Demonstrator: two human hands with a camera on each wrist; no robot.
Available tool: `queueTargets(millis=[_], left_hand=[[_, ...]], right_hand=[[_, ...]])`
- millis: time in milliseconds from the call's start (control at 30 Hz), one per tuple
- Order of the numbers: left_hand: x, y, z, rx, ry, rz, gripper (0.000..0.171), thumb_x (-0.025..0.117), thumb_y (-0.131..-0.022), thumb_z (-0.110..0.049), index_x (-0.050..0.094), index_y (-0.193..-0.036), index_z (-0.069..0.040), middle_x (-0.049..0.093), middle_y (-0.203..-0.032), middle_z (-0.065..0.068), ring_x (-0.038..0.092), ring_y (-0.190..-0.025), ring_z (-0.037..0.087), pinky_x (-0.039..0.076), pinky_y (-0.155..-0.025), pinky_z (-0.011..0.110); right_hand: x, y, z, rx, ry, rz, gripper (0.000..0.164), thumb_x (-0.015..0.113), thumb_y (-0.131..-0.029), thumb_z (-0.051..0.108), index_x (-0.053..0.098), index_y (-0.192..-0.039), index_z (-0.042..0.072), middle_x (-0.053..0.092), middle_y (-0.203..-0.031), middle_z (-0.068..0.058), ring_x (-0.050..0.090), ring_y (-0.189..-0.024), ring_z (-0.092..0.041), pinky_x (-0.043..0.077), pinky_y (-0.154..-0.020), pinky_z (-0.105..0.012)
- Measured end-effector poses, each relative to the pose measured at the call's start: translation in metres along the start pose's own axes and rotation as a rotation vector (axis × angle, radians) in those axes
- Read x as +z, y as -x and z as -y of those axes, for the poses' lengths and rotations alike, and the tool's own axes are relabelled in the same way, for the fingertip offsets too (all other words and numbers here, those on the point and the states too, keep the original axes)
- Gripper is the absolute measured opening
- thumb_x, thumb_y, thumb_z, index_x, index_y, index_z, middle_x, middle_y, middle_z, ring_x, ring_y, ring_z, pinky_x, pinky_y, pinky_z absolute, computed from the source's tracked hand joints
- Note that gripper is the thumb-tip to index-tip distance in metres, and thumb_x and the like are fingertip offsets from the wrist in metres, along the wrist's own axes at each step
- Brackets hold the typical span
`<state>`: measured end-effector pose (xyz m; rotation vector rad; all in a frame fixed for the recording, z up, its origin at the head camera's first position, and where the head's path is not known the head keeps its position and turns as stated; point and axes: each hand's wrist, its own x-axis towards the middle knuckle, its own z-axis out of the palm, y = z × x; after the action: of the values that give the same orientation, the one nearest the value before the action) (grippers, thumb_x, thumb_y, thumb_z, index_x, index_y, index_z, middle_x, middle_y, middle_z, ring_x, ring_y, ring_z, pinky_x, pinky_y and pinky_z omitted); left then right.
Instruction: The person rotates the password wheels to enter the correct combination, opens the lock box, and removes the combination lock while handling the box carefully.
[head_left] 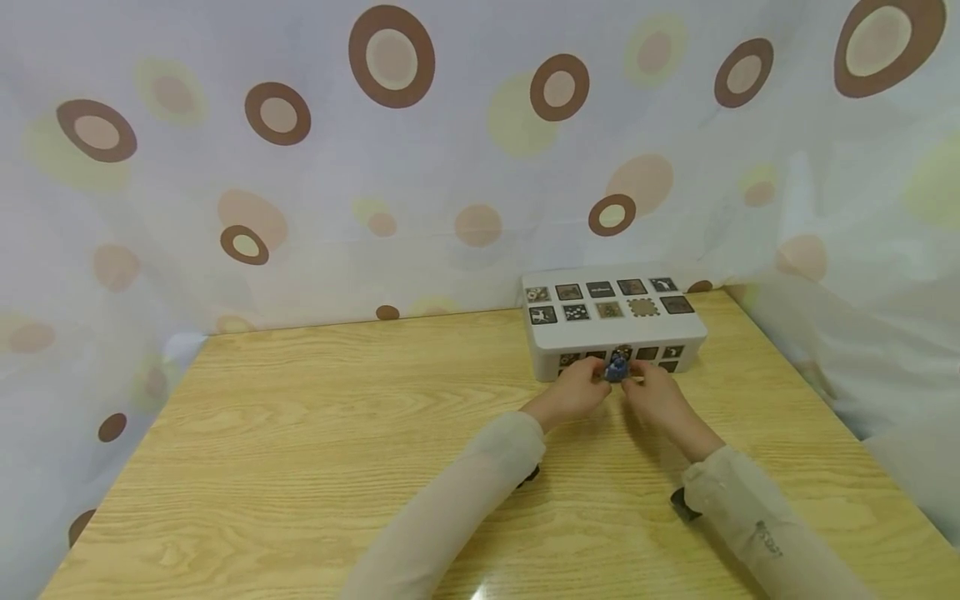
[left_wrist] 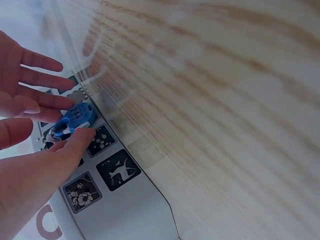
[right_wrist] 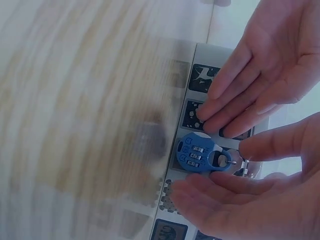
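Observation:
A blue combination padlock [right_wrist: 196, 152] with several number dials hangs by its shackle from a metal clasp [right_wrist: 245, 167] on the front of a white box [head_left: 615, 333]. My left hand [head_left: 576, 390] is at the left side of the padlock, one fingertip at the edge of its body in the left wrist view. From the other side my right hand [head_left: 658, 396] reaches in, its fingers extended along the padlock's edge and its thumb near the shackle. Neither hand shows fingers curled round the padlock. In the head view the fingers partly hide the clasp.
Dark square picture stickers [head_left: 555, 315] cover the box's lid and front. The box stands at the back right of a wood-grain table [head_left: 337, 433], near a dotted curtain [head_left: 435, 167]. Both forearms wear pale sleeves [head_left: 465, 483].

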<state>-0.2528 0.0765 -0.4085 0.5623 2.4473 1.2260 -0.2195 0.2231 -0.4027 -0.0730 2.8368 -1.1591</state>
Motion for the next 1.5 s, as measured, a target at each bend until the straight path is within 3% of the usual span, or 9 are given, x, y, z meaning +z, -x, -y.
queueTargets(millis=[267,467,833,1000,1133,1267,1400,1500], left_hand=[[0.002,-0.003,0.000,-0.029,0.072,0.005,0.043,0.050,-0.100,-0.011,0.043,-0.140,0.002,0.051,-0.139,0.013,0.055,-0.120,0.022,0.049,-0.092,0.026],[0.004,-0.004,0.000,-0.030,0.062,-0.005,0.041,0.052,-0.098,-0.011,0.047,-0.137,0.003,0.058,-0.128,0.014,0.057,-0.115,0.021,0.049,-0.091,0.025],[0.009,-0.006,-0.001,-0.042,0.118,-0.026,0.037,0.052,-0.099,-0.014,0.054,-0.131,0.004,0.062,-0.123,0.014,0.059,-0.112,0.020,0.049,-0.088,0.023],[0.010,-0.008,0.000,-0.052,0.176,-0.052,0.034,0.052,-0.097,-0.010,0.059,-0.126,0.004,0.063,-0.122,0.015,0.060,-0.102,0.018,0.050,-0.083,0.022],[0.012,-0.009,0.002,-0.087,0.286,-0.076,0.033,0.055,-0.091,-0.005,0.063,-0.122,0.003,0.064,-0.120,0.013,0.057,-0.096,0.013,0.049,-0.083,0.023],[0.013,-0.009,0.004,-0.123,0.486,-0.087,0.035,0.055,-0.087,0.002,0.062,-0.120,0.007,0.065,-0.115,0.014,0.060,-0.095,0.018,0.052,-0.086,0.028],[0.015,-0.010,0.004,-0.163,0.613,-0.095,0.033,0.051,-0.088,0.007,0.061,-0.119,0.010,0.065,-0.107,0.013,0.064,-0.092,0.022,0.054,-0.086,0.031],[0.016,-0.012,0.002,-0.193,0.652,-0.108,0.030,0.050,-0.090,0.008,0.061,-0.118,0.010,0.064,-0.103,0.012,0.064,-0.092,0.022,0.055,-0.086,0.031]], right_hand=[[-0.002,-0.001,0.000,0.028,-0.059,-0.011,0.043,0.040,-0.095,0.006,0.042,-0.130,-0.021,0.047,-0.128,-0.040,0.042,-0.122,-0.051,0.044,-0.094,-0.055],[-0.002,0.000,-0.002,0.037,-0.083,-0.039,0.042,0.041,-0.095,0.005,0.044,-0.128,-0.021,0.048,-0.126,-0.040,0.048,-0.116,-0.048,0.046,-0.088,-0.048],[-0.005,0.003,0.000,0.056,-0.128,-0.049,0.043,0.039,-0.095,0.005,0.044,-0.128,-0.021,0.044,-0.131,-0.040,0.043,-0.121,-0.048,0.044,-0.093,-0.051],[-0.006,0.003,-0.002,0.053,-0.141,-0.046,0.042,0.038,-0.095,0.005,0.045,-0.128,-0.021,0.044,-0.132,-0.040,0.041,-0.124,-0.049,0.042,-0.097,-0.054],[-0.006,0.003,-0.003,0.058,-0.156,-0.048,0.042,0.038,-0.095,0.004,0.045,-0.127,-0.022,0.048,-0.128,-0.039,0.051,-0.110,-0.043,0.050,-0.081,-0.039],[-0.007,0.003,-0.003,0.075,-0.168,-0.046,0.043,0.038,-0.094,0.004,0.046,-0.126,-0.022,0.050,-0.125,-0.038,0.053,-0.096,-0.035,0.045,-0.066,-0.025],[-0.008,0.002,-0.004,0.102,-0.166,-0.038,0.042,0.036,-0.095,0.005,0.047,-0.125,-0.023,0.047,-0.129,-0.038,0.054,-0.103,-0.038,0.049,-0.071,-0.027],[-0.007,0.002,-0.004,0.127,-0.171,-0.033,0.041,0.036,-0.096,0.006,0.046,-0.125,-0.022,0.047,-0.129,-0.039,0.054,-0.103,-0.039,0.050,-0.075,-0.032]])
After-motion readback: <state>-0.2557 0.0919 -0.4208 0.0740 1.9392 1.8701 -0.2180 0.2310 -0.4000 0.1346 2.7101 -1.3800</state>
